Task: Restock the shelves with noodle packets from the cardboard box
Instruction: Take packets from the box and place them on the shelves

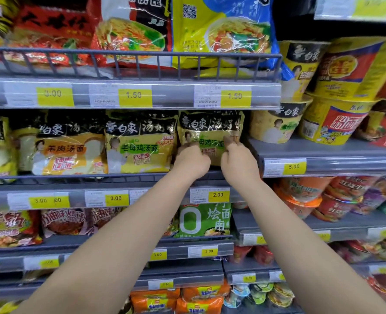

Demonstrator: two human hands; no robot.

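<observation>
Head view: both arms reach up to the shelf (79,178) second from the top. The left hand (192,160) and right hand (238,160) both grip one noodle packet (211,129), fingers curled onto its lower front, left hand on the left half and right hand on the right. The packet is yellow-green with a black top band. It stands upright at the right end of the row, its top just under the upper shelf's price strip (176,96). A matching packet (140,146) is just beside it on the left. The 2.00 price tag (218,195) sits below the hands. Bowl noodles (275,125) stand on the next shelf section to the right.
</observation>
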